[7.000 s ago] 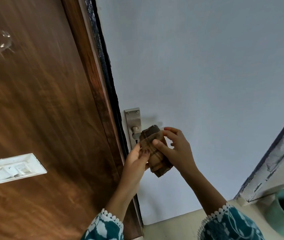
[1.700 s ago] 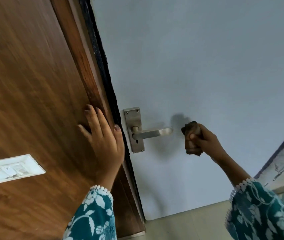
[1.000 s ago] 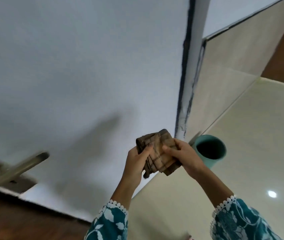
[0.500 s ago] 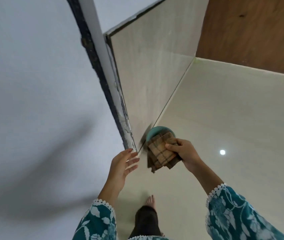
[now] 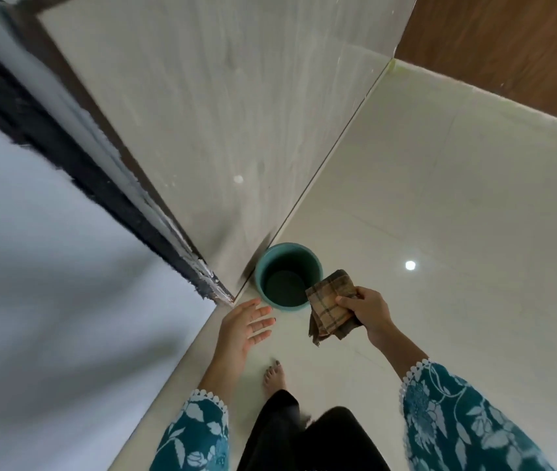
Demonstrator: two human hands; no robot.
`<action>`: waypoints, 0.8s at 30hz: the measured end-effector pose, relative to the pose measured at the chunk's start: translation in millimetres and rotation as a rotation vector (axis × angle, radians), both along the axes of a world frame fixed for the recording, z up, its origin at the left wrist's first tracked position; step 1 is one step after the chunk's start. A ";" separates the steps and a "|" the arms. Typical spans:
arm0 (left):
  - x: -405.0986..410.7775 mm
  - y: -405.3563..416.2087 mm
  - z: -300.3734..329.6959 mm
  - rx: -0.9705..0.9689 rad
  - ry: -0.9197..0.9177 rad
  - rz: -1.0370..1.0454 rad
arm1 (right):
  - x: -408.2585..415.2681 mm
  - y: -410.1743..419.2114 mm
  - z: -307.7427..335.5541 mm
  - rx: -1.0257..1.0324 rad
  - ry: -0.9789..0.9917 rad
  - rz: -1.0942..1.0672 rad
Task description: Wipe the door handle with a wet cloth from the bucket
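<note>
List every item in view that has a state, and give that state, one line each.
Checked cloth: folded, held in the right hand's grip, beside the bucket rim.
Teal bucket: upright on the floor, against the wall, open-topped; contents unclear.
Right hand: closed on the cloth.
Left hand: open, empty.

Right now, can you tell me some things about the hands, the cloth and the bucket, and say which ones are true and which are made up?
1. The right hand holds the checked cloth. True.
2. The left hand grips the bucket. False: it is open and empty, apart from the bucket.
3. The cloth lies at the bottom of the bucket. False: it hangs from the right hand, by the bucket's rim.
4. The bucket stands on the floor next to the wall. True.
5. The person wears shoes. False: a bare foot shows.
</note>
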State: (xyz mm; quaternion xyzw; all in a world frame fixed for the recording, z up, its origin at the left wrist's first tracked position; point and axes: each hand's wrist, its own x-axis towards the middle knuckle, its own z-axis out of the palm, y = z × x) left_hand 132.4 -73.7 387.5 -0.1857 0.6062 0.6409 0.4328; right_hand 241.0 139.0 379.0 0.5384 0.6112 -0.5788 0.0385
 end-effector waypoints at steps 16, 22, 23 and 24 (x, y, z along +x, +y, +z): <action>-104.5 83.1 -360.8 -0.055 -0.009 0.266 | -187.9 40.2 -467.8 -0.116 -0.195 0.082; -113.4 82.6 -408.3 -0.044 0.052 0.259 | -200.6 44.0 -554.2 -0.199 -0.388 0.337; -111.5 81.0 -409.8 -0.035 0.053 0.256 | -197.4 48.2 -559.3 -0.186 -0.449 0.408; -109.3 79.0 -408.8 -0.052 0.050 0.260 | -192.8 51.1 -554.3 -0.141 -0.495 0.455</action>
